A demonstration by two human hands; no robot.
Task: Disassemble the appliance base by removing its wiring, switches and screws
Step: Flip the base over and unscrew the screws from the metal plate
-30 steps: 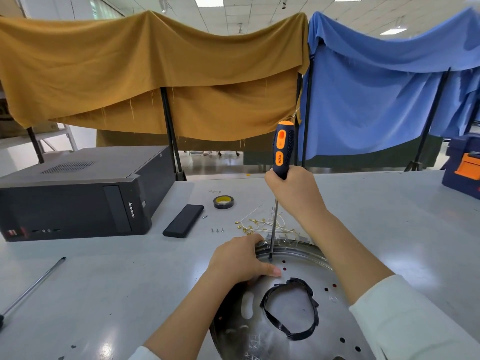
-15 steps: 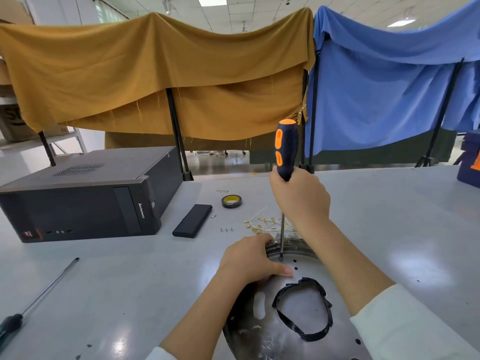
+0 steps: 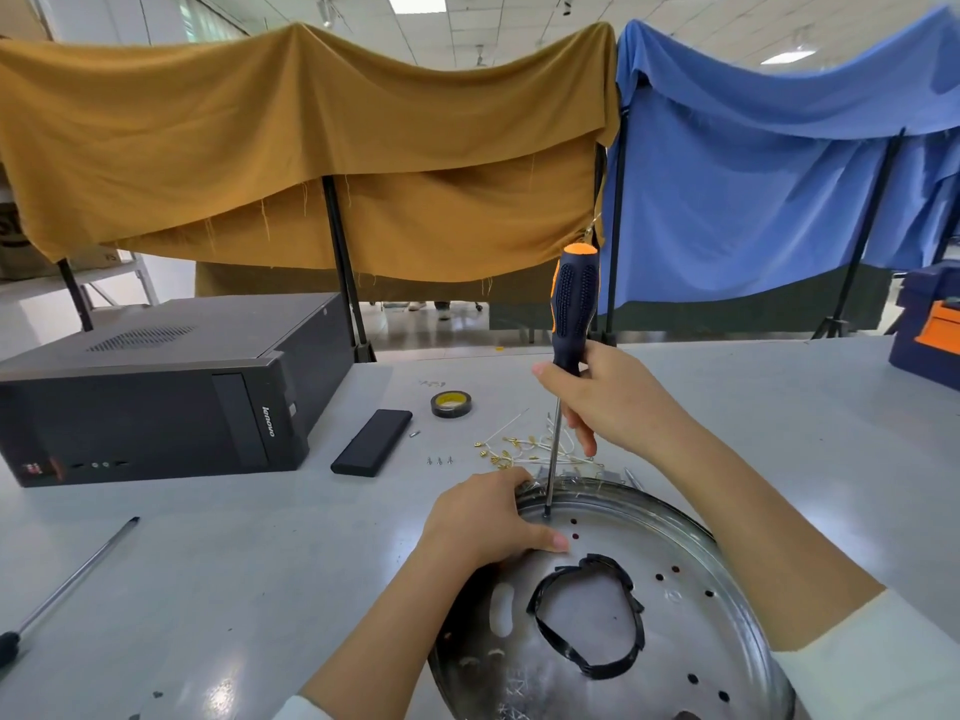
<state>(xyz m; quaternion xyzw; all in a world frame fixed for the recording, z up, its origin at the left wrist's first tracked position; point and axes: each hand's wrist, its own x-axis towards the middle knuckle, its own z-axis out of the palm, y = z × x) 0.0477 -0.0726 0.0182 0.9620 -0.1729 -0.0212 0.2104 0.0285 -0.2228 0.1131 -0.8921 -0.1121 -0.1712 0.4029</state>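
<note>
The round metal appliance base [image 3: 675, 605] lies on the grey table in front of me, with a black ring-shaped gasket [image 3: 587, 621] in its middle. My left hand [image 3: 483, 522] grips the base's far-left rim. My right hand [image 3: 608, 402] holds the lower handle of a black and orange screwdriver [image 3: 574, 298], which stands upright. Its tip sits on a screw [image 3: 546, 516] near the rim. Loose white wires with brass terminals [image 3: 514, 449] lie just beyond the base.
A black desktop computer [image 3: 156, 392] lies at the left, a flat black case [image 3: 371, 441] and a tape roll [image 3: 449, 404] beside it. Three small screws [image 3: 439, 461] lie near the wires. Another screwdriver [image 3: 62, 595] lies at the near left. A blue toolbox [image 3: 930, 324] stands far right.
My right hand has loosened around the screwdriver handle, its thumb and fingers spread. The left hand and the base stay put.
</note>
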